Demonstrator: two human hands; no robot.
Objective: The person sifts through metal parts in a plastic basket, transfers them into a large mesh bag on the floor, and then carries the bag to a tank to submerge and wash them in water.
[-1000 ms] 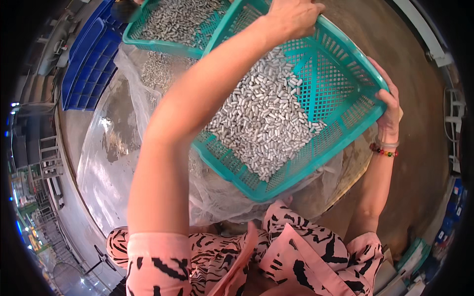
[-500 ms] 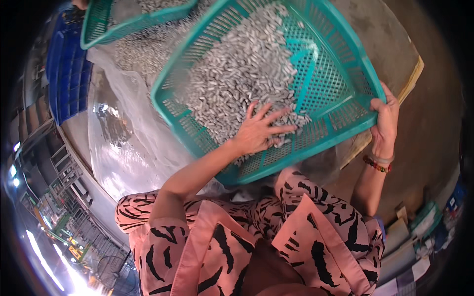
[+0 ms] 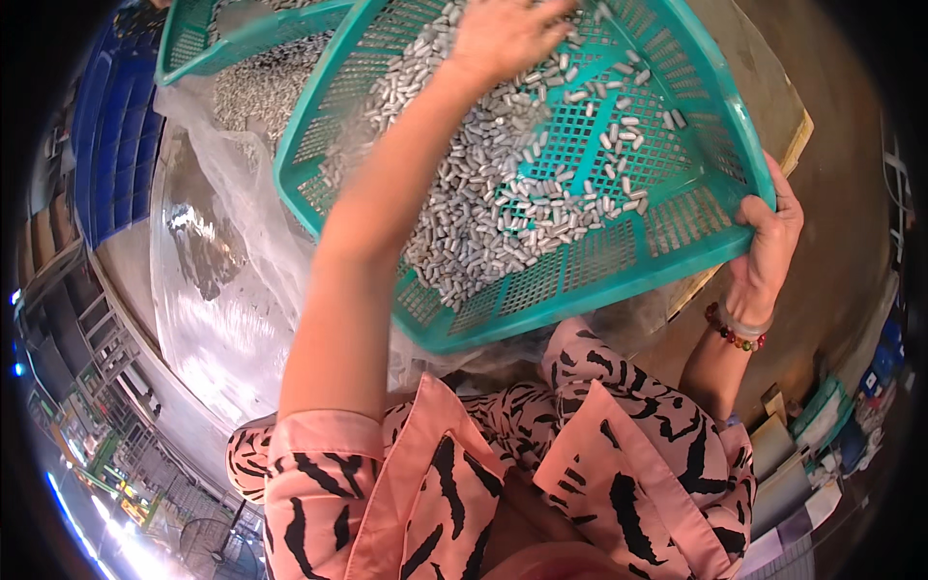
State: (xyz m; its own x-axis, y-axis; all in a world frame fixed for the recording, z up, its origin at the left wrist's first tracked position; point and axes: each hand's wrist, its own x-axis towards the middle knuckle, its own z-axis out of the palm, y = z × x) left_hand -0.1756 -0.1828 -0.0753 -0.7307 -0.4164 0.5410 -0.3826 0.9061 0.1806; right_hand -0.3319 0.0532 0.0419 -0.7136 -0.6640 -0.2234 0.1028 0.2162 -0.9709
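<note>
A green plastic basket (image 3: 556,324) with slotted sides and a mesh floor is tilted in front of me. Small grey, capsule-shaped pieces (image 3: 474,242) lie heaped toward its left side, and more are scattered over the mesh on the right. My left hand (image 3: 503,43) reaches over the far part of the heap, fingers stretched out, open and somewhat blurred. It holds nothing that I can see. At the right corner, my right hand (image 3: 770,237) grips the basket's rim, thumb on top and the other fingers behind the wall.
Another green basket (image 3: 256,41) with similar pieces is at the far left, beside a pile of small pieces (image 3: 266,92) on clear plastic sheeting (image 3: 227,309). A blue crate (image 3: 116,135) stands left of it. Under the basket is a board with a yellowish edge (image 3: 797,145).
My left hand has swept away from me across the heap to the basket's far part. Pieces have spread rightward over the mesh. My right hand keeps hold of the rim, slightly lower in view.
</note>
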